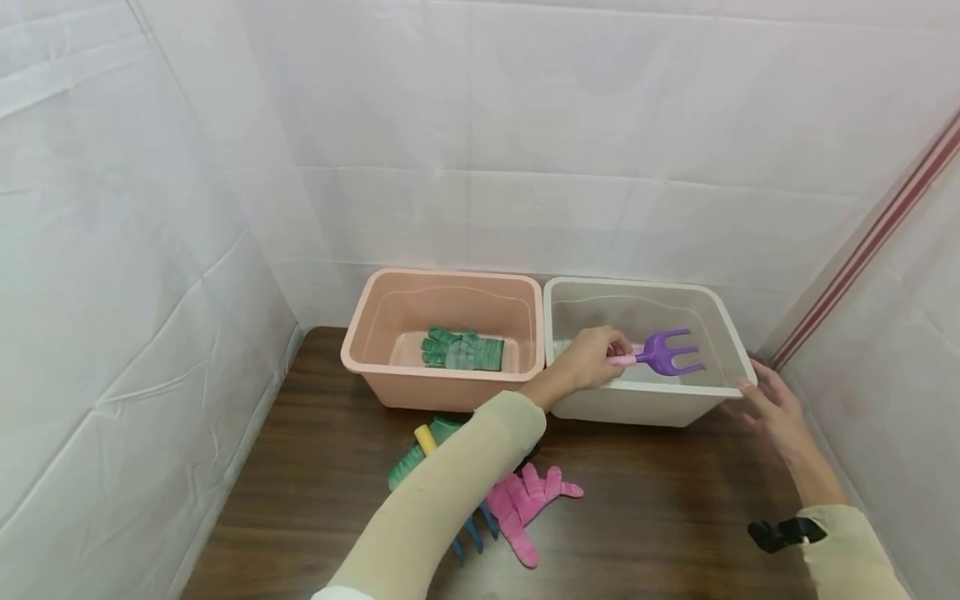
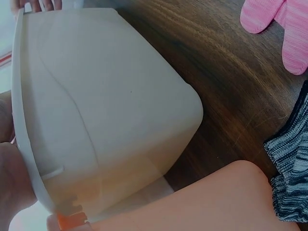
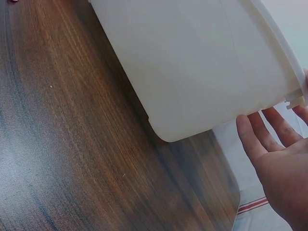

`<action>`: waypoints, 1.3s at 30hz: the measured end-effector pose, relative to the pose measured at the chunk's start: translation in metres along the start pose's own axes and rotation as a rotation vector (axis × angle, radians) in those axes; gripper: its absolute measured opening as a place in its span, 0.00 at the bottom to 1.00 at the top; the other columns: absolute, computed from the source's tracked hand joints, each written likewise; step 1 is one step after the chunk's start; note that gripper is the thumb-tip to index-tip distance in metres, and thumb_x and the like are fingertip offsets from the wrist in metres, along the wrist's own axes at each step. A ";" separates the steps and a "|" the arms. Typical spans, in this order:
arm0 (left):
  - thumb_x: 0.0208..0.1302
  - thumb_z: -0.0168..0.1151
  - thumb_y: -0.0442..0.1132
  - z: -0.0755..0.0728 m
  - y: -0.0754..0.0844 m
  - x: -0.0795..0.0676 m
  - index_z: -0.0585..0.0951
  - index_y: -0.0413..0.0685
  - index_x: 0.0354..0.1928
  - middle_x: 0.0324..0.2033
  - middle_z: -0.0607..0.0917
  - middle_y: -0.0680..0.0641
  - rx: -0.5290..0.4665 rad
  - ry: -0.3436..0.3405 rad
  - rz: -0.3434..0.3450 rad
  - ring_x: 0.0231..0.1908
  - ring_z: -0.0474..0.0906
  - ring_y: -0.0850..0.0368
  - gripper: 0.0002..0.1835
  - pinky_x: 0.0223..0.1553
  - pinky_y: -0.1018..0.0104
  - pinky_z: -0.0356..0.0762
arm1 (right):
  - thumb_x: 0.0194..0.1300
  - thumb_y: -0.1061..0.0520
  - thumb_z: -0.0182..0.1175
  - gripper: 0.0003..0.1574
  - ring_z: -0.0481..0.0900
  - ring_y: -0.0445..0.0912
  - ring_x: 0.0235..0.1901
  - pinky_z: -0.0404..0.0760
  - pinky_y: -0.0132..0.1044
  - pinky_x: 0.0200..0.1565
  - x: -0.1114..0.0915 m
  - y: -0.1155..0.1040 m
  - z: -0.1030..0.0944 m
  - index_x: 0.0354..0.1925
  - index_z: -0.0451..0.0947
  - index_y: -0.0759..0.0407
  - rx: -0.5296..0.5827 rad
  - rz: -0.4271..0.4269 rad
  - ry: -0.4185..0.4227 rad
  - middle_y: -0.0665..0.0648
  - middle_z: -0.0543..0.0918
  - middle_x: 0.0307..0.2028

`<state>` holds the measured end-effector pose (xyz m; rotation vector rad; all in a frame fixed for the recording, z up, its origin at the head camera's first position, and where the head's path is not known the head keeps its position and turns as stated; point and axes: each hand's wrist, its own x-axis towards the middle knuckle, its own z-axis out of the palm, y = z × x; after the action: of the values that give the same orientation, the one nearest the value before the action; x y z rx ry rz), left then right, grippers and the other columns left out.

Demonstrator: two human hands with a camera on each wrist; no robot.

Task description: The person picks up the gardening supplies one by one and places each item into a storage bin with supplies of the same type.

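My left hand (image 1: 588,358) reaches over the front rim of the white bin (image 1: 626,404) and pinches the pink handle of a purple hand fork (image 1: 662,354). The fork's tines point right, inside the bin's opening. In the left wrist view, that hand (image 2: 14,178) shows only at the left edge and the fork is hidden. At the bin's right front corner, my right hand (image 1: 776,412) holds the rim, thumb on top. Its fingers (image 3: 276,127) touch the bin's end wall in the right wrist view. Something pale lies on the bin's floor, partly covered.
Left of the white bin stands a peach bin (image 1: 442,377) with green gloves (image 1: 463,350) inside. On the wooden table (image 1: 637,508), a pink glove (image 1: 525,504), a green glove (image 1: 405,467) and a yellow-handled blue fork (image 1: 472,533) lie partly under my left arm. White sheeting surrounds the table.
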<state>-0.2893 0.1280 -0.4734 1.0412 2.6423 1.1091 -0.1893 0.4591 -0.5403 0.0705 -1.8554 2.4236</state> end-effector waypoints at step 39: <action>0.69 0.74 0.52 -0.002 0.002 -0.001 0.79 0.46 0.70 0.62 0.83 0.47 0.034 -0.044 -0.041 0.63 0.79 0.53 0.32 0.62 0.70 0.74 | 0.82 0.67 0.52 0.34 0.84 0.40 0.55 0.87 0.40 0.52 0.002 0.001 -0.002 0.81 0.60 0.59 -0.017 0.003 -0.009 0.49 0.81 0.60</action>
<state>-0.2879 0.1274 -0.4709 1.0011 2.6440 1.0248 -0.1909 0.4612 -0.5417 0.0774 -1.8813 2.4127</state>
